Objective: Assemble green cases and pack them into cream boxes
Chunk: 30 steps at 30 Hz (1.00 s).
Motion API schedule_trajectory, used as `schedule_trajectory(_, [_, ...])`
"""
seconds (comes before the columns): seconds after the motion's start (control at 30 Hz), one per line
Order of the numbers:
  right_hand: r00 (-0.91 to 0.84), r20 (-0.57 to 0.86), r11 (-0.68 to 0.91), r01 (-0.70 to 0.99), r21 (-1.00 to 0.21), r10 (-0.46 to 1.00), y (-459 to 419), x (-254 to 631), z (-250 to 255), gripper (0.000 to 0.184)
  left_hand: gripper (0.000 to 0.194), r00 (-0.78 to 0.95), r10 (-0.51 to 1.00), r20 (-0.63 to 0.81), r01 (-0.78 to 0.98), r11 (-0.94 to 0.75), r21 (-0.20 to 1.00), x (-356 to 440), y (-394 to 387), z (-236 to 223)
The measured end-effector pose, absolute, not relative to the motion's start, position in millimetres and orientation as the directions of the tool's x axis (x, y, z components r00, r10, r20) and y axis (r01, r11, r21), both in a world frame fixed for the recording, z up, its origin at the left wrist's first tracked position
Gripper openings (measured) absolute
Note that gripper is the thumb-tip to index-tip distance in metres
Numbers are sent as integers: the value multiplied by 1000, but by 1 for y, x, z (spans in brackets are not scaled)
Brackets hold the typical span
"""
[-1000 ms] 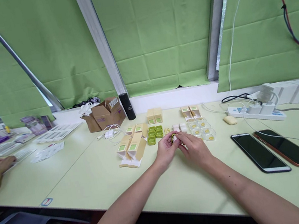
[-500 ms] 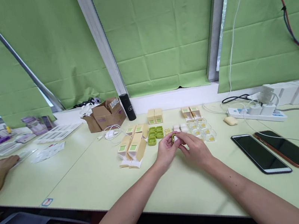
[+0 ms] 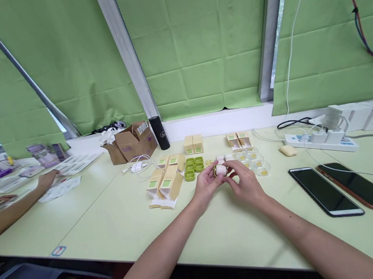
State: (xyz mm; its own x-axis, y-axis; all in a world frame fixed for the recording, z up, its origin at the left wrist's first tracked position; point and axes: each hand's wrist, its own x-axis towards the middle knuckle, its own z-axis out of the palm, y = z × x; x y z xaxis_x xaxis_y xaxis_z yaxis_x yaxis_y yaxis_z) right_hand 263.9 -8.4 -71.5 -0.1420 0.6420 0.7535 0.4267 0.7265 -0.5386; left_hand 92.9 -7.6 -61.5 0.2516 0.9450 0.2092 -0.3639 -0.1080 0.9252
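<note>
My left hand point(image 3: 206, 186) is closed around a small white rounded piece in a green cup point(image 3: 220, 170), gripping it from the left. The fingertips of my right hand point(image 3: 246, 181) pinch the same piece at its right side. Just beyond my hands lie more white pieces point(image 3: 227, 157), partly covered by my fingers, and tiny yellow parts point(image 3: 208, 162). Several green cups point(image 3: 193, 167) stand in a cluster to the left. Clear covers with yellow marks point(image 3: 258, 166) lie to the right of my right hand.
Cream cartons point(image 3: 169, 182) lie left of the green cups, with more cartons point(image 3: 193, 144) behind. A cardboard box point(image 3: 136, 142) and black bottle point(image 3: 159, 133) stand at the back. Two phones point(image 3: 326, 191) and a power strip point(image 3: 321, 141) lie right. A co-worker's hand point(image 3: 47, 179) reaches over papers.
The piece between my hands has turned, so its white face shows more. My right fingers have shifted to its right side. The co-worker's arm has reached farther across the table.
</note>
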Motion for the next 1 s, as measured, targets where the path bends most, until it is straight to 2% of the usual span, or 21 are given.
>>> schedule_trajectory(0.1, [-39,692,664,324,-674,721,-9,263,-68,28,77,264,942,205,-303,-121,945,89,-10,-55])
schedule_trajectory(0.27, [19,509,509,-38,-860,861,-8,262,-65,47,58,79,963,259,-138,-247,959,85,-5,-53])
schedule_trajectory(0.43, [-70,306,278,-268,-922,949,-3,263,-65,56,22,-3,927,374,36,-374,927,84,-5,-54])
schedule_trajectory(0.57, [-116,149,93,-389,-916,982,-1,264,-65,58,18,17,869,495,201,-488,849,80,-9,-52])
schedule_trajectory(0.67, [-154,100,22,-441,-897,983,-2,264,-63,56,14,62,818,571,305,-561,770,76,-10,-51])
schedule_trajectory(0.73, [-170,78,-10,-463,-886,982,-4,264,-61,55,20,122,769,628,371,-622,689,75,-11,-50])
schedule_trajectory(0.87, [-195,37,-61,-475,-878,980,-6,264,-58,53,57,281,696,661,441,-705,555,76,-12,-50])
schedule_trajectory(1.0, [-209,29,-76,-478,-875,977,-6,263,-57,53,65,346,686,641,454,-720,525,77,-12,-54])
